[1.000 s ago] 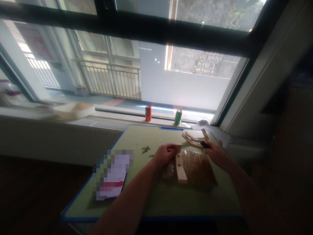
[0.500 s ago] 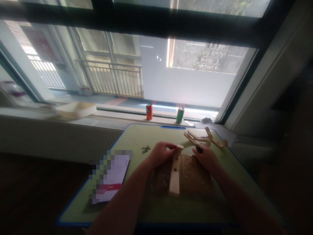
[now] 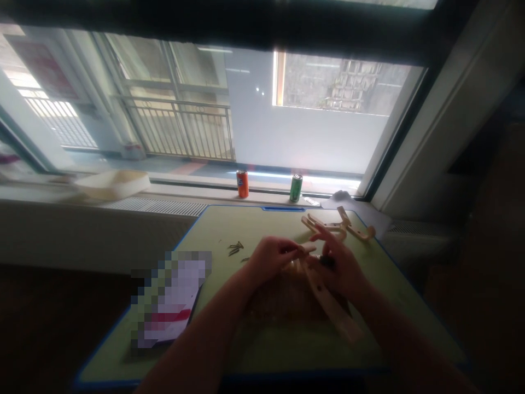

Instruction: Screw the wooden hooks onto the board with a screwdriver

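Left hand (image 3: 270,256) had the far end of the wooden strip (image 3: 333,313) pinched, and the strip slanted back from that pinch over the brown board (image 3: 279,301). Right hand (image 3: 340,269), right beside the pinch, clutched a small dark thing (image 3: 327,261).

Screws (image 3: 235,249) lie left of the slat (image 3: 333,311), hooks (image 3: 340,225) behind it, cans (image 3: 242,183) on the sill (image 3: 184,189).
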`<state>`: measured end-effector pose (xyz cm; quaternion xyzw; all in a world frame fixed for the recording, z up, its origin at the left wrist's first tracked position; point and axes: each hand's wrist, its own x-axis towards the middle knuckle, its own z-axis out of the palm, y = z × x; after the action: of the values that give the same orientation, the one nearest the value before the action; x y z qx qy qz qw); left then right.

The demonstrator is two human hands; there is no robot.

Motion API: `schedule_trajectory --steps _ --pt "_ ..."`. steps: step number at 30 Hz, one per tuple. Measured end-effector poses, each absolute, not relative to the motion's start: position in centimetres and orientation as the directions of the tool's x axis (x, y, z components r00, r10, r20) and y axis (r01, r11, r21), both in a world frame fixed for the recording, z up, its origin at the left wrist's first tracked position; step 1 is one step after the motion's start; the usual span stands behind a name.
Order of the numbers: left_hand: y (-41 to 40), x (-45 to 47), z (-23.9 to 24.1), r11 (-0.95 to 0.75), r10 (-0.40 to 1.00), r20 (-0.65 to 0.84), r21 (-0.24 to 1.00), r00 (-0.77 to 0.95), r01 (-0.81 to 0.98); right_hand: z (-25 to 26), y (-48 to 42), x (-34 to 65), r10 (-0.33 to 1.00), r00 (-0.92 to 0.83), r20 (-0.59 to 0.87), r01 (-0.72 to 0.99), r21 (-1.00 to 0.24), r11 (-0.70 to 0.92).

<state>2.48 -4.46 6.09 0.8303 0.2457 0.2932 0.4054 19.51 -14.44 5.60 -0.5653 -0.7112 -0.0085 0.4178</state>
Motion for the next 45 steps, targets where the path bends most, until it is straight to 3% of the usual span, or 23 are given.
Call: schedule_trajectory --steps 4,8,11,14,19,33,39,45 --pt "-4.5 2.7 6.0 -0.582 0.612 0.306 0.798 0.729 0.154 6.0 -14.1 20.4 0.794 -0.076 0.603 0.78 -0.461 0.424" --pt "-3.4 1.5 6.3 -0.538 0.756 0.307 0.794 0.577 0.283 5.8 -13.8 23.2 0.757 -0.028 0.653 0.814 -0.425 0.397" --pt "-2.5 0.3 6.0 -0.462 0.755 0.155 0.815 0.637 0.349 5.4 -13.5 25.1 0.696 -0.054 0.716 0.848 -0.335 0.411" --pt "-2.1 -0.2 5.4 -0.396 0.654 0.002 0.853 0.756 0.34 5.1 -13.3 25.8 0.706 -0.073 0.705 0.87 -0.301 0.391" --pt "-1.8 0.1 4.7 -0.351 0.585 -0.092 0.867 0.806 0.354 5.0 -13.5 26.0 0.739 -0.088 0.668 0.864 -0.317 0.39" --pt "-0.7 -0.3 4.8 -0.3 0.597 -0.119 0.884 0.793 0.359 5.7 -14.2 25.0 0.766 -0.11 0.634 0.832 -0.363 0.42" --pt "-0.7 -0.2 4.7 -0.349 0.721 0.014 0.871 0.692 0.346 5.3 -14.0 24.9 0.759 -0.096 0.644 0.846 -0.348 0.403" --pt "-1.0 0.1 4.3 -0.437 0.747 0.092 0.815 0.659 0.382 5.1 -14.1 24.6 0.744 -0.096 0.661 0.861 -0.321 0.396"
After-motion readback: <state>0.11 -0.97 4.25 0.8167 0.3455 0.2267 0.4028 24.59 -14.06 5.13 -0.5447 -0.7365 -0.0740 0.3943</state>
